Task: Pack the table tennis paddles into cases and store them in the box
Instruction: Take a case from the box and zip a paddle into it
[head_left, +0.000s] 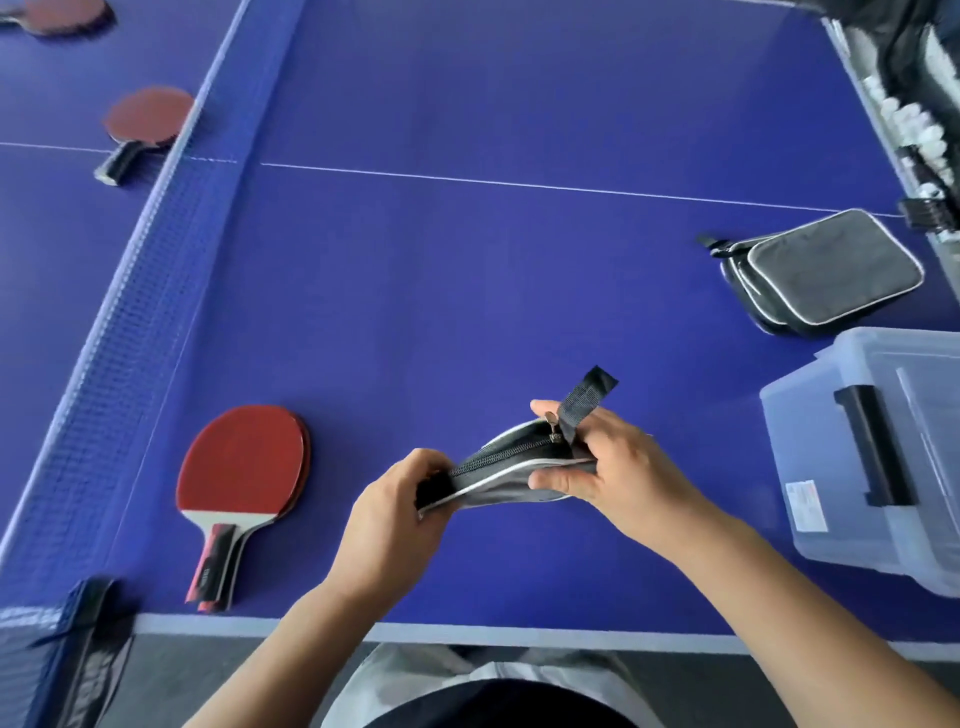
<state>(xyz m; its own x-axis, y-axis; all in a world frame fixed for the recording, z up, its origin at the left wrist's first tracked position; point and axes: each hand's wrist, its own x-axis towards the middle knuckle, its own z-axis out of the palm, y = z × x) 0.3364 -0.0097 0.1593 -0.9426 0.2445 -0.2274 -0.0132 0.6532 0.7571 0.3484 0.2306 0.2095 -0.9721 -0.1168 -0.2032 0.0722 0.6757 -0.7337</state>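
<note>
I hold a black paddle case with grey trim (511, 470) edge-on above the blue table (467, 286). My left hand (400, 514) grips its near end. At the far end my right hand (613, 462) pinches it by the zipper pull and black strap. Two red paddles (241, 478) lie stacked to the left, handles toward me. Beyond the net rest another red paddle (145, 122) and one more paddle (62, 15) at the top left corner. A pile of black cases (826, 270) sits at the right, behind the clear plastic box (872, 457).
The blue net (156, 260) runs diagonally along the left. A black bag holding white balls (914, 104) stands at the far right edge. The table's near white edge (467, 631) lies just in front of my body.
</note>
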